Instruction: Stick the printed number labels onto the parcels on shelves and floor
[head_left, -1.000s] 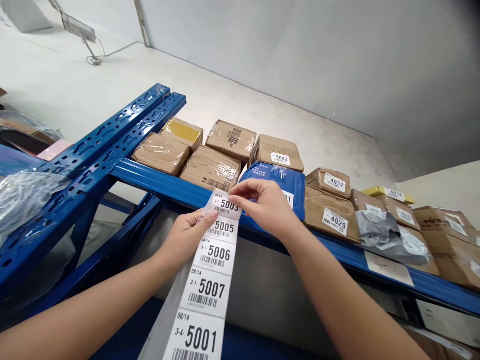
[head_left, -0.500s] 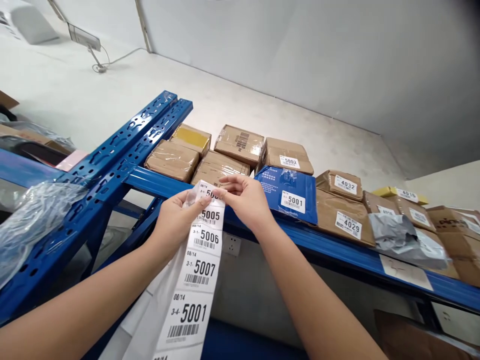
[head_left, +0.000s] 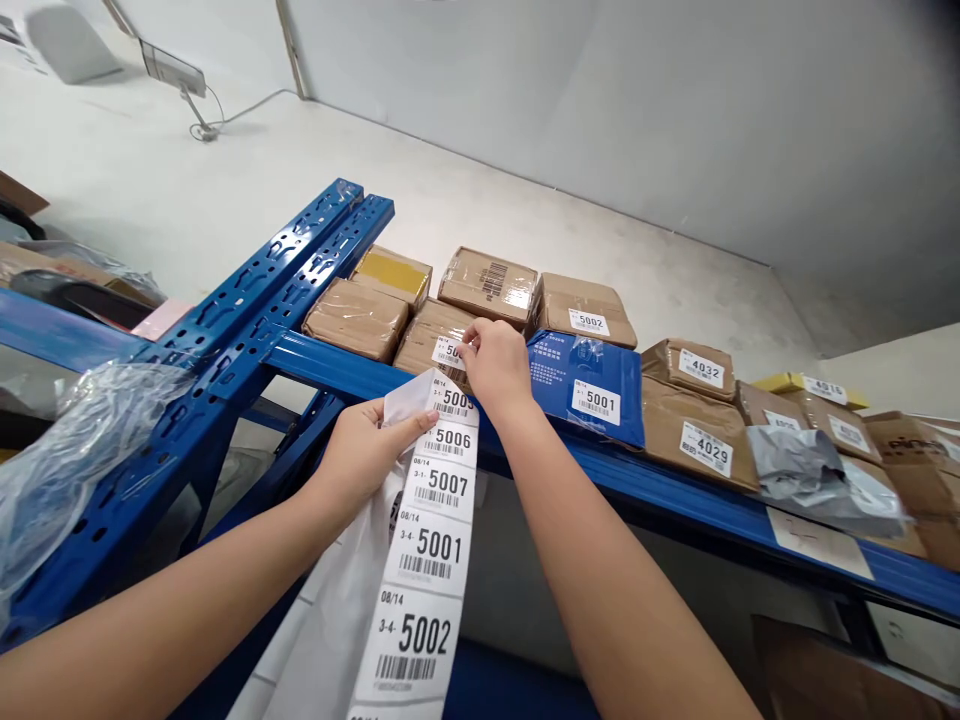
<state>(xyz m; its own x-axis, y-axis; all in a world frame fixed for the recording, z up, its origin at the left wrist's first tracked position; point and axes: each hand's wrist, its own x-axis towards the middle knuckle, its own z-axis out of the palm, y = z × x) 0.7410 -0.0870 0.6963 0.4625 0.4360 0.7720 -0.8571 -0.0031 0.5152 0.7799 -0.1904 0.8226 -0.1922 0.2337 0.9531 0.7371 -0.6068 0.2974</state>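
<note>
My left hand (head_left: 375,440) pinches the top of a long strip of white barcode labels (head_left: 431,550), printed 5005, 5006, 5007, 5001 and 5002 going down. Between the fingertips of my right hand (head_left: 496,365) is one loose label (head_left: 448,352), its last digits covered by my fingers. That label lies against the front of a brown cardboard box (head_left: 433,325) on the shelf. Just right of my right hand stands a blue package (head_left: 589,385) with a 5001 label. Behind it sits a taped box (head_left: 585,300) labelled 5002.
A blue shelf beam (head_left: 675,500) runs across below the parcels. At the left rises a perforated blue upright (head_left: 247,290), with clear plastic film (head_left: 90,450) hanging beside it. Further right are more labelled boxes (head_left: 701,430) and a grey plastic parcel (head_left: 810,470).
My right hand has peeled a label off the strip and moved it up to the brown box. The strip in my left hand has shifted slightly right, with 5005 now at its top.
</note>
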